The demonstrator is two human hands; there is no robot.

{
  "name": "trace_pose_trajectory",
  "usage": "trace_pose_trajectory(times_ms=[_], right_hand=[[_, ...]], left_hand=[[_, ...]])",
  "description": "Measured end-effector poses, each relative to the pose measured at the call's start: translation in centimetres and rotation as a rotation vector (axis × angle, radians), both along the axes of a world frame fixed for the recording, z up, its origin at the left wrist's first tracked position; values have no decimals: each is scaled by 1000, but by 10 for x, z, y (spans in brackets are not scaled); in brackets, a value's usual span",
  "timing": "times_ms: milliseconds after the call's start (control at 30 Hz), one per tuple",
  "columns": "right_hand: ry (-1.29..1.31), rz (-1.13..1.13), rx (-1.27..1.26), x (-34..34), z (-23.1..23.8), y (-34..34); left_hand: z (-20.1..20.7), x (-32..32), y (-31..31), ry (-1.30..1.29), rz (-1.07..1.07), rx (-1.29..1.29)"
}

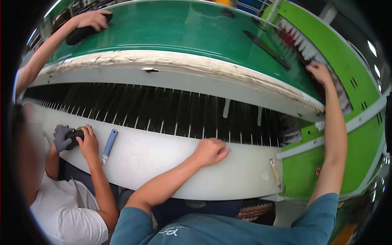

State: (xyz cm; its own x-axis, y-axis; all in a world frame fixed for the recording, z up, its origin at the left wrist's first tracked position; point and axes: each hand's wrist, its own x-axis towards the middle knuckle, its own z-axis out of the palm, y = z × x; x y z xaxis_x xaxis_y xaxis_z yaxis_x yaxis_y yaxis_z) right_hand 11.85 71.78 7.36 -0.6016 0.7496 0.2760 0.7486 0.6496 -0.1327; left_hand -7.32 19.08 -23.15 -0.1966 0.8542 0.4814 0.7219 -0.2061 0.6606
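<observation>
My left hand rests on the white worktop near its far edge, fingers curled in and thumb out, with nothing visible in it. Stretched out to the right, my right hand is at the right end of the green conveyor belt, beside a fringed curtain with dark red parts. Its fingers are pinched together at the belt's edge; what they hold, if anything, is hidden. A long, flat black sole-shaped piece lies on the belt to the left of that hand.
A row of dark slats runs between worktop and belt. A blue-handled cutter lies left; a small narrow tool lies right. A green machine frame borders the right. A co-worker's hands hold a dark piece; another hand grips a black piece.
</observation>
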Motion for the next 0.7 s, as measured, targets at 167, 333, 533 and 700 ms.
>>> trace_pose_trajectory(times_ms=[167,333,533,700], right_hand=[[81,56,32,-18,20,-183],[287,-113,253,-20,-25,-215],[314,-104,297,-18,-31,-209],[378,-78,256,-17,-31,-205]], left_hand=[[0,3,6,-12,66,81],[-1,3,13,-39,166,50],[7,-7,77,216,222,-163],[-14,-9,151,386,286,-417]])
